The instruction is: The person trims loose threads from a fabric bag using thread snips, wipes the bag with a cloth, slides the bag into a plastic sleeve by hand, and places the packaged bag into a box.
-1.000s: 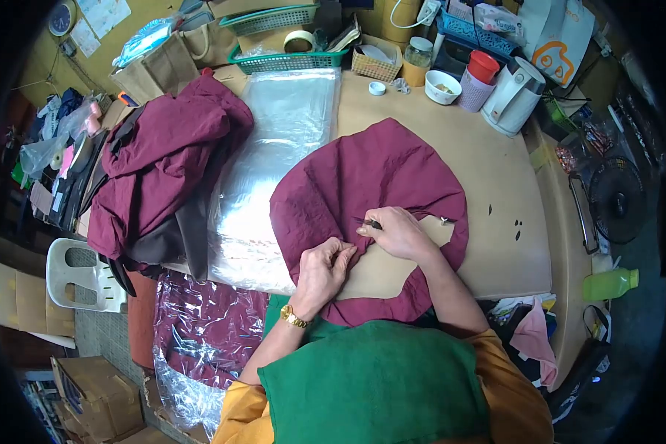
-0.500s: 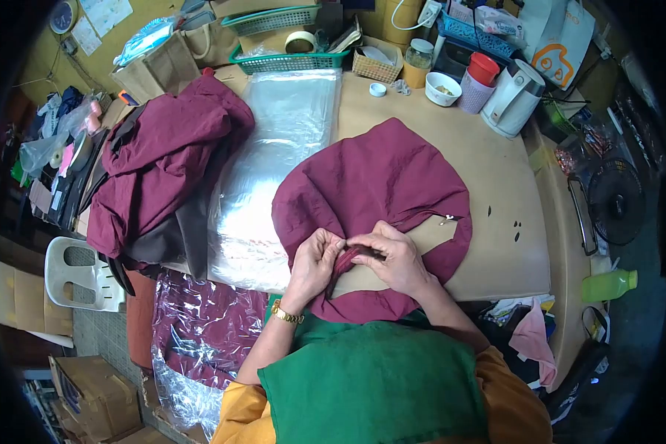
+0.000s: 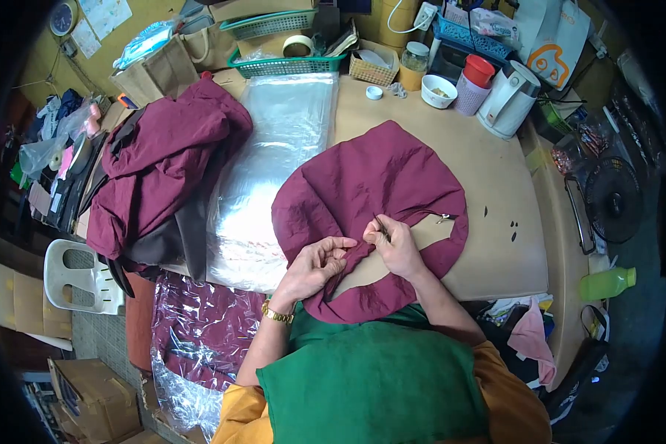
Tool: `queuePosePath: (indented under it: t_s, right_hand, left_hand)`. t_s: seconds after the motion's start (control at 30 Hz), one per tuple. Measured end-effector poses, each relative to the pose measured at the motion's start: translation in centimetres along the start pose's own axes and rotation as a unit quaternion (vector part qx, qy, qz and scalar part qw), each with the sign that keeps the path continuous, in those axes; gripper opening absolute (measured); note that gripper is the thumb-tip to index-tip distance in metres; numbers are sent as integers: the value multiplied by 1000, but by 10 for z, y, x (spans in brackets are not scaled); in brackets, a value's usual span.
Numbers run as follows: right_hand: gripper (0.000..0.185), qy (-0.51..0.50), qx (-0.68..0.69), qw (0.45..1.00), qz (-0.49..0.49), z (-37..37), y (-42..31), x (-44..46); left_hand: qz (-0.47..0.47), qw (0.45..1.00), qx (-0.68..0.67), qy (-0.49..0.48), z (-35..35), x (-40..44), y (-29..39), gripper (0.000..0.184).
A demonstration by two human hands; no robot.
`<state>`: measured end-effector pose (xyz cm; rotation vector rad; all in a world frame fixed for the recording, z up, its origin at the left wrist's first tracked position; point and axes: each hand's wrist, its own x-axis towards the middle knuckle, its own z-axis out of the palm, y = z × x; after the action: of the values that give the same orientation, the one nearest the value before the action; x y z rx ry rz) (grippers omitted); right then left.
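Maroon zippered fabric [image 3: 392,163]
Left hand [image 3: 309,274], fingers parted, touches its edge; right hand [image 3: 398,251] pinches a dark tool [image 3: 382,225].

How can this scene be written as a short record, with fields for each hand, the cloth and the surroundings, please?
Left hand: fingers at the edge of the maroon cloth; grip unclear
Right hand: pinches a small dark object, kind unclear
Left wrist: gold-coloured watch
Cloth: spread on the table, around an opening that shows the tabletop
Left of cloth: clear plastic sheets, then a maroon and dark fabric pile
Far side of table: green basket, jar, white bowl, white kettle
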<state>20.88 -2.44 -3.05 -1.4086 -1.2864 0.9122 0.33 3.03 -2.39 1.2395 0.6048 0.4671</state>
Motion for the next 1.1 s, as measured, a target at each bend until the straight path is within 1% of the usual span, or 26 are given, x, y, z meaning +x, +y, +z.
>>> queuePosePath:
  t_s: [0.07,0.1,0.13,0.17,0.2,0.27,0.33,0.4,0.47,0.5,0.57,0.6,0.67,0.73,0.77,0.83,0.97,1.03,1.1]
  right_hand:
    - [8,9,0,1000,-20,1,3,-1]
    - [8,10,0,1000,-20,1,4,-1]
    - [7,1,-28,999,-24,1,6,-1]
    - [6,-8,-56,998,-29,2,7,-2]
    - [6,-9,-55,998,-29,2,5,-2]
    - [5,-12,-90,995,-27,4,-3,-4]
    - [7,-7,-91,995,-35,5,2,-4]
    - [8,-3,-91,995,-42,6,-1,-5]
    - [15,35,-151,987,-30,5,-18,-9]
    - [15,35,-150,988,-30,4,-27,-12]
    - [23,83,-194,974,-87,2,-38,-22]
    - [23,83,-195,973,-87,0,-37,-27]
    - [28,28,-259,965,-42,-5,-34,-39]
    - [27,28,-272,961,-39,-4,-33,-46]
    - [26,26,-284,958,-43,-4,-32,-48]
    - [24,38,-290,955,-56,-1,-31,-48]
    - [24,56,-298,951,-54,6,-31,-48]
    - [25,81,-303,946,-77,8,-28,-49]
    - [26,102,-311,941,-90,8,-21,-49]
  left_hand:
    - [-19,995,101,4,7,-3,8,42]
    - [138,942,297,72,14,-1,6,32]
    - [138,942,297,72,21,1,6,32]
    - [176,908,360,120,27,1,9,25]
    - [214,866,420,167,32,2,12,20]
    - [208,863,425,177,32,7,7,19]
    - [169,886,395,176,32,10,4,16]
    - [167,883,401,179,29,14,-2,13]
    - [164,880,407,184,26,15,-5,11]
    - [168,888,383,194,25,15,-6,12]
    - [171,895,359,202,24,15,-9,14]
    - [183,892,358,205,24,16,-11,13]
    - [195,890,357,207,24,15,-11,13]
    - [167,891,367,209,26,14,-8,10]
    - [167,892,366,207,26,15,-9,10]
    - [186,887,370,203,26,15,-9,10]
    - [191,885,375,198,28,13,-7,10]
    - [259,853,399,215,33,13,-5,10]
    - [270,844,410,215,36,11,-6,11]
